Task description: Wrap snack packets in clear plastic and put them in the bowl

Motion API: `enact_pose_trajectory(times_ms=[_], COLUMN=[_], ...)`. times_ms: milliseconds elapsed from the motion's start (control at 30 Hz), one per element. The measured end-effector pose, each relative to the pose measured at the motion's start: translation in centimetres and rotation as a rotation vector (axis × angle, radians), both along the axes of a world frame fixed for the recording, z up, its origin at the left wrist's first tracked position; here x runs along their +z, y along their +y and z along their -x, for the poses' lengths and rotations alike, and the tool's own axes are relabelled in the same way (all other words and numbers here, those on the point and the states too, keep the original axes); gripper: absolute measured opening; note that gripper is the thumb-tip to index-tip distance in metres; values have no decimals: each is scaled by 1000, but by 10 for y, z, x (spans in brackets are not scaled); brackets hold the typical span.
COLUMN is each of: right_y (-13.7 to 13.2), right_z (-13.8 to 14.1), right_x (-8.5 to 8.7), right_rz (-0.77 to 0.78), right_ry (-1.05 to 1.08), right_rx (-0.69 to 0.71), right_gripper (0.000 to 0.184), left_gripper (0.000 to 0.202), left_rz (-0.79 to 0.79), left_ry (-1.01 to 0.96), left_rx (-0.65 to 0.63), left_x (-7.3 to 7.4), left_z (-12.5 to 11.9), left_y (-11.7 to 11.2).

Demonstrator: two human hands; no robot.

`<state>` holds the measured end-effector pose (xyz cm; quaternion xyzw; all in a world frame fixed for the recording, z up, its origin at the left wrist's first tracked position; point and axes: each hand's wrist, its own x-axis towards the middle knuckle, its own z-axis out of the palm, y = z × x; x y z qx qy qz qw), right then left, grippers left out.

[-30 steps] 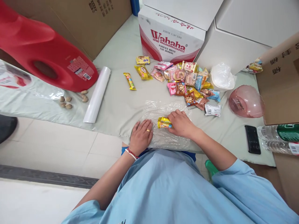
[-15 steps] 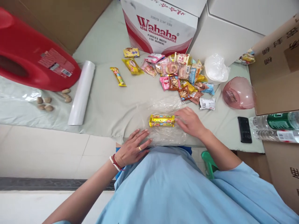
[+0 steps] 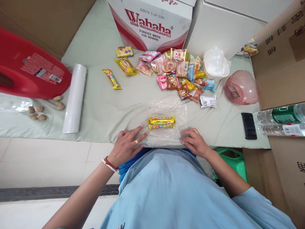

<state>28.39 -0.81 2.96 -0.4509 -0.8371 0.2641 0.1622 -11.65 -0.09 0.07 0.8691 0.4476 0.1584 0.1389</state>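
Yellow-wrapped snack bars (image 3: 161, 123) released on clear plastic film (image 3: 165, 138)

Compared with one second earlier, the right hand (image 3: 195, 142) no longer grips the bars, which lie side by side; it is now at the film's near right corner, fingers bent, any pinch indiscernible. The left hand (image 3: 127, 144), well apart from it, spreads its fingers at the near left edge

A person's left hand (image 3: 127, 144) and right hand (image 3: 196, 143), fingers parted, are flanking a clear plastic film (image 3: 160, 139) on which yellow snack packets (image 3: 162, 122) are lying side by side. Beyond, assorted wrapped snacks (image 3: 171, 81) are lying before a Wahaha carton (image 3: 152, 22); a white roll (image 3: 75, 98) is lying leftward and a pink bowl (image 3: 244, 87) is sitting rightward on the surface (image 3: 97, 111).
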Motion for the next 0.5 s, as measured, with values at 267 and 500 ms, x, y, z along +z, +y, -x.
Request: enact_pose_trajectory(times_ms=[267, 500], right_y=[66, 112], right_z=[4, 21], right_x=[49, 36], right_rz=[114, 299], right_ry=[228, 308], right_rx=[51, -131], right_gripper=[29, 37], left_gripper=[38, 38], left_rz=[41, 189], left_ry=[26, -245], left_rx=[41, 196], left_x=[18, 17], left_z=[7, 8], left_y=[31, 62])
